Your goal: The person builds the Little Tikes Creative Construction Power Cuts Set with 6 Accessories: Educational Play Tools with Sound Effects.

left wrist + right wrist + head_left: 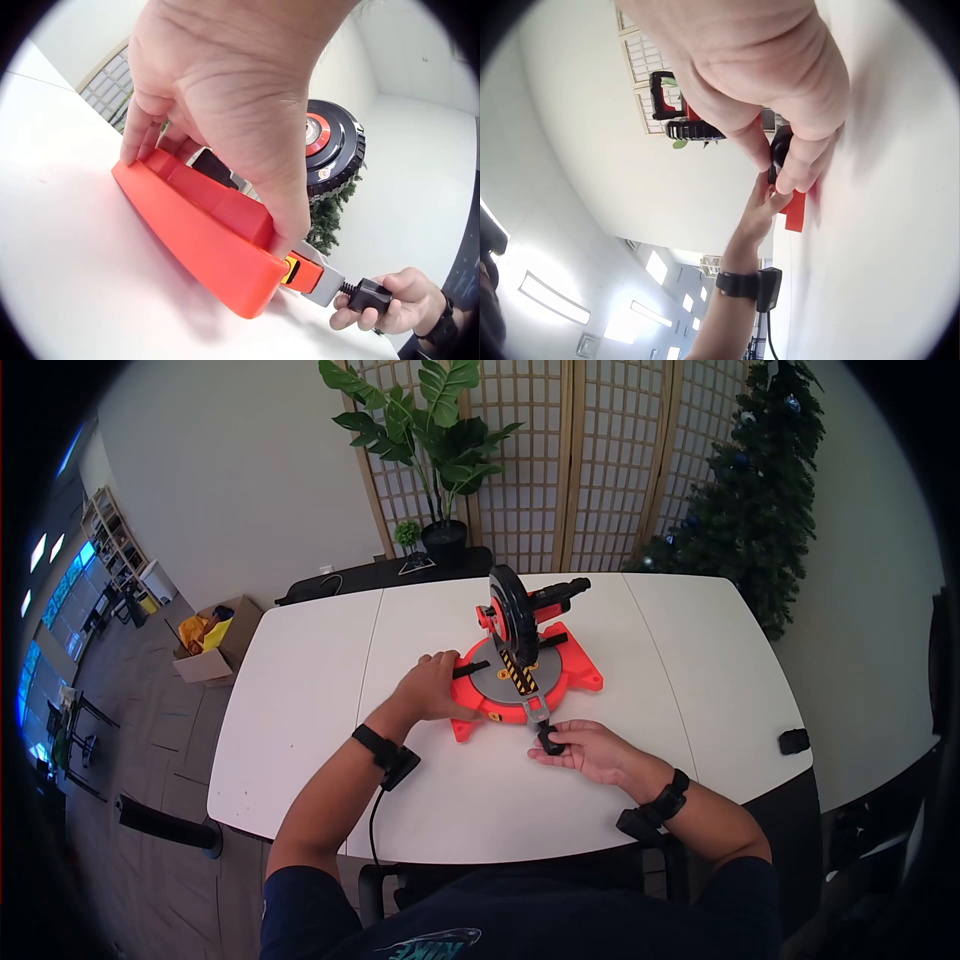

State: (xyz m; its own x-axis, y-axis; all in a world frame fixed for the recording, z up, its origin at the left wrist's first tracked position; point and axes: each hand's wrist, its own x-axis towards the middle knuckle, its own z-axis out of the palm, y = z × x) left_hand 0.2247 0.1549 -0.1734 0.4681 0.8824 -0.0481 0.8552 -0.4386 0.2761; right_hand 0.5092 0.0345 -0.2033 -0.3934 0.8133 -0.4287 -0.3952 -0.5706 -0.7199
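Observation:
A toy miter saw [590, 672] with an orange base stands on the white table, its black round blade guard [512, 610] raised over a grey turntable [483, 682]. My left hand [430, 688] grips the left side of the base, thumb at the front and fingers over the back edge, as the left wrist view also shows. With my right hand [595, 752] I pinch the black knob [370, 295] on the grey arm at the front of the saw. A threaded shaft [347, 288] joins knob and arm. In the right wrist view, fingers partly hide the knob [781, 146].
The white table [300, 690] stretches out on both sides of the saw. A small black object [794, 741] lies at its right edge. Behind are a potted plant [445, 540], a folding screen [520, 470] and a Christmas tree [755, 500]. An open cardboard box [235, 645] stands at left.

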